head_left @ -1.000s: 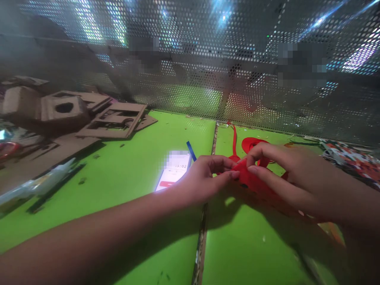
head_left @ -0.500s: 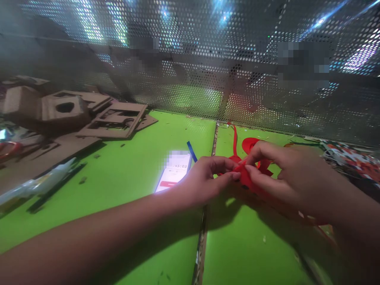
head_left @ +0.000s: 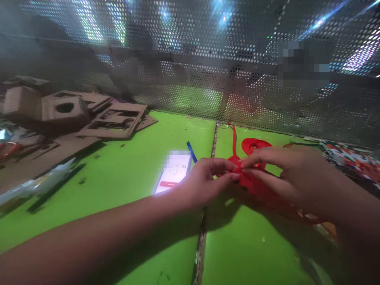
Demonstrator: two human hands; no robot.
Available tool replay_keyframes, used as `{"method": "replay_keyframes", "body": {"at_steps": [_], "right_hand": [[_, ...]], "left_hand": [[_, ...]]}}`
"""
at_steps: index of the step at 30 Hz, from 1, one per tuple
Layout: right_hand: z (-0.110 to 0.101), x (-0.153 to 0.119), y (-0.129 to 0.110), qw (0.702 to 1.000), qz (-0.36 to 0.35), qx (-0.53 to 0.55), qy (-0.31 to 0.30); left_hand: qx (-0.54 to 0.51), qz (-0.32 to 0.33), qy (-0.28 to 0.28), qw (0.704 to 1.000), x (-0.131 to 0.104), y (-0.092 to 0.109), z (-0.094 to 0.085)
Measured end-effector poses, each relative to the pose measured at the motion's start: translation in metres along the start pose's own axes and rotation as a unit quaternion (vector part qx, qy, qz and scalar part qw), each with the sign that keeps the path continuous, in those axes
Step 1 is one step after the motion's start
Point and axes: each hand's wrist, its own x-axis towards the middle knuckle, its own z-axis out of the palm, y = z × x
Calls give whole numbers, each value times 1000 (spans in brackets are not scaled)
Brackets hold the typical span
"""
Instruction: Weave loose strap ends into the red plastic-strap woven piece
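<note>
Right of frame centre, I'm pinching the red piece (head_left: 251, 185) by its upper-left end, left hand (head_left: 211, 176) and right hand (head_left: 299, 178) equally near, fingertips closing on it; its long axis is running lower right, beneath my right hand.

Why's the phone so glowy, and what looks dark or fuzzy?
Head view: the phone has a bright, lit screen; head view: a shadow darkens the green tabletop beneath the left hand; head view: the right hand looks blurry; head view: lights flare beyond the perforated panel.
</note>
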Motion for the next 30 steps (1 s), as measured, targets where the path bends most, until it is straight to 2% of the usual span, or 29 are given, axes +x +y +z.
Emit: {"method": "replay_keyframes", "body": {"at_steps": [7,13,17,24,30], "right_hand": [[-2,-1,2,999,-39,-28,-4],[3,-4,6,998,-43,-47,0],[3,-3,9,996,-81,-39,3],[-1,-7,21,991,-127,-34,-13],[0,-8,23,989,-145,-41,-10]], "left_hand": [[6,10,5,1000,0,-1,1],[10,13,1,1000,-2,0,3],[18,27,-6,999,-3,4,3],[9,4,-9,1000,-4,4,6],[9,7,-10,1000,-5,4,6]]}}
